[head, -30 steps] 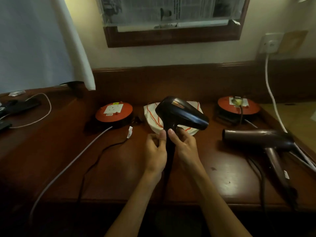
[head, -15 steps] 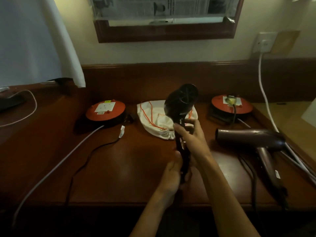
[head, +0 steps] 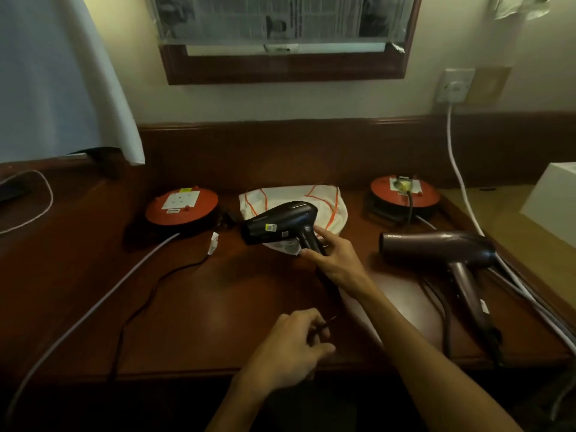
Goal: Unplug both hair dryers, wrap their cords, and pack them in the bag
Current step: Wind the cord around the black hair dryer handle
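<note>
Black hair dryer (head: 280,222), mid-frame over the bag (head: 330,204), is gripped at its handle by the right hand (head: 335,260); left hand (head: 293,344) pinches its cord (head: 331,291), which could snag or slip loose while being wrapped.

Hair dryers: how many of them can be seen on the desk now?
2. The black hair dryer is in the middle, held by the right hand over the white bag. The brown hair dryer lies at the right.

Dim room: dark wooden desk (head: 193,307) against cream wall (head: 280,101), wood-framed mirror (head: 286,67) above, pale curtain (head: 56,76) at left.
</note>
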The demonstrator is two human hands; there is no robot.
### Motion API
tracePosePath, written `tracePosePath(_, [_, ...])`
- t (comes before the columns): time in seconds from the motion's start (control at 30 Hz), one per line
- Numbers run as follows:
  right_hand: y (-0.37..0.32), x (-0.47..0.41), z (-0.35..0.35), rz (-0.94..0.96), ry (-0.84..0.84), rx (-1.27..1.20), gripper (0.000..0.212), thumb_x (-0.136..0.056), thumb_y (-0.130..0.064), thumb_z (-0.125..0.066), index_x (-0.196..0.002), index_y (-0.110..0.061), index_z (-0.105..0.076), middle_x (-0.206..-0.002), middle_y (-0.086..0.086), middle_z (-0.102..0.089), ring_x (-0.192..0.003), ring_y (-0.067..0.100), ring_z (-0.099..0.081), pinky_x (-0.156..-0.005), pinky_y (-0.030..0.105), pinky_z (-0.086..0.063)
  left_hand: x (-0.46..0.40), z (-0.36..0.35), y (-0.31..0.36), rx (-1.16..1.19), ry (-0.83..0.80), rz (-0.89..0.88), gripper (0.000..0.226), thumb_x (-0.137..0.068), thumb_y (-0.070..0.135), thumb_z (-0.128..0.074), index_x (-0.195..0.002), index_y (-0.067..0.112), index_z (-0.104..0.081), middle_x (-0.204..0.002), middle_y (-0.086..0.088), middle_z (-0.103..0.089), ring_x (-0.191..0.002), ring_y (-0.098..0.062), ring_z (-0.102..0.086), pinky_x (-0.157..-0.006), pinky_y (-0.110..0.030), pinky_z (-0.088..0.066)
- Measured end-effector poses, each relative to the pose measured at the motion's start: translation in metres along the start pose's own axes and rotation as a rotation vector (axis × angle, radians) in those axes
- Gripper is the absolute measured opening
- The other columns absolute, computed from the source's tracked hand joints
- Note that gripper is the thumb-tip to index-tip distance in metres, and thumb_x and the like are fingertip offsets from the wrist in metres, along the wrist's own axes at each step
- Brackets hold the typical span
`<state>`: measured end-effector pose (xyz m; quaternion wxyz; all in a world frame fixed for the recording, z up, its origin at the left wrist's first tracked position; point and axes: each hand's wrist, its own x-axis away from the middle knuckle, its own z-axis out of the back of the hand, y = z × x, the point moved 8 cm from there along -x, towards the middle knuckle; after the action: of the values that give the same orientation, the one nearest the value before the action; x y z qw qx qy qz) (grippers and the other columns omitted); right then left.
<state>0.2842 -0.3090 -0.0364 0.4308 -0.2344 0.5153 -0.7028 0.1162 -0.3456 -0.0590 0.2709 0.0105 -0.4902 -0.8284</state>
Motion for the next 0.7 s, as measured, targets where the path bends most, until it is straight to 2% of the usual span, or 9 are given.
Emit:
tracePosePath(0.07, [-0.002,0.000,-0.008,0.019,0.011,-0.043,0.074,-0.086,-0.027,-0.077,-0.151,-0.023,-0.041,-0.131,0.005,-0.058,-0.103,0.015,-0.064,-0.068,0.017,-0.056,0.008,0.008,-0.005,-0.117,0.080,0.054,0.011,-0.096,0.025,-0.065,-0.093,0.033,-0.058,-0.094,0.005,-0.066,-0.073,-0.009,-0.066,-0.068,-0.030,-0.058])
tracePosePath(0.13, [0.000,-0.002,-0.015,0.026,0.024,-0.109,0.073,-0.085,-0.027,-0.079,-0.149,-0.022,-0.043,-0.129,0.005,-0.057,-0.101,0.015,-0.065,-0.066,0.017,-0.057,0.017,0.015,-0.012,-0.245,0.202,0.108,0.014,-0.099,0.023,-0.060,-0.093,0.035,-0.055,-0.096,0.010,-0.063,-0.083,-0.008,-0.062,-0.072,-0.027,-0.052])
tracePosePath(0.27, [0.012,-0.004,-0.023,0.002,0.064,-0.192,0.070,-0.083,-0.030,-0.081,-0.143,-0.020,-0.046,-0.131,0.008,-0.058,-0.099,0.025,-0.070,-0.075,0.036,-0.063,0.041,0.021,-0.018,-0.469,0.474,0.113,0.018,-0.104,0.023,-0.047,-0.118,0.034,-0.050,-0.115,0.015,-0.060,-0.102,-0.011,-0.063,-0.086,-0.029,-0.051])
tracePosePath(0.37, [0.025,-0.005,-0.022,-0.025,0.087,-0.309,0.065,-0.083,-0.028,-0.081,-0.139,-0.021,-0.049,-0.129,0.010,-0.060,-0.088,0.031,-0.075,-0.075,0.048,-0.063,0.063,0.017,-0.028,-0.471,0.554,0.163,0.012,-0.107,0.034,-0.038,-0.117,0.039,-0.041,-0.117,0.019,-0.056,-0.104,-0.005,-0.062,-0.074,-0.020,-0.042])
tracePosePath(0.47, [0.033,-0.007,-0.024,-0.041,0.054,-0.351,0.065,-0.086,-0.024,-0.078,-0.142,-0.019,-0.045,-0.127,0.010,-0.060,-0.085,0.032,-0.075,-0.074,0.052,-0.063,0.080,0.014,-0.042,-0.536,0.523,0.186,0.013,-0.104,0.052,-0.032,-0.113,0.043,-0.035,-0.107,0.021,-0.060,-0.092,0.003,-0.061,-0.065,-0.014,-0.038])
tracePosePath(0.57, [0.037,-0.010,-0.019,0.005,0.076,-0.273,0.066,-0.087,-0.024,-0.077,-0.144,-0.022,-0.044,-0.129,0.007,-0.059,-0.093,0.028,-0.073,-0.075,0.046,-0.064,0.087,0.020,-0.063,-0.481,0.402,0.242,0.016,-0.103,0.050,-0.040,-0.100,0.043,-0.027,-0.084,0.017,-0.055,-0.071,0.002,-0.050,-0.063,-0.019,-0.037])
tracePosePath(0.63, [0.036,-0.012,-0.016,0.050,0.081,-0.186,0.065,-0.088,-0.026,-0.075,-0.145,-0.025,-0.045,-0.131,0.002,-0.055,-0.102,0.021,-0.067,-0.078,0.037,-0.063,0.090,0.025,-0.076,-0.420,0.315,0.250,0.017,-0.101,0.045,-0.049,-0.097,0.042,-0.033,-0.080,0.015,-0.055,-0.071,0.000,-0.052,-0.067,-0.022,-0.043])
tracePosePath(0.7, [0.034,-0.012,-0.018,0.076,0.056,-0.139,0.064,-0.090,-0.023,-0.073,-0.147,-0.023,-0.044,-0.129,-0.001,-0.054,-0.105,0.013,-0.062,-0.079,0.028,-0.059,0.092,0.036,-0.082,-0.349,0.319,0.187,0.012,-0.097,0.044,-0.059,-0.092,0.040,-0.048,-0.079,0.014,-0.061,-0.073,-0.002,-0.059,-0.070,-0.024,-0.051])
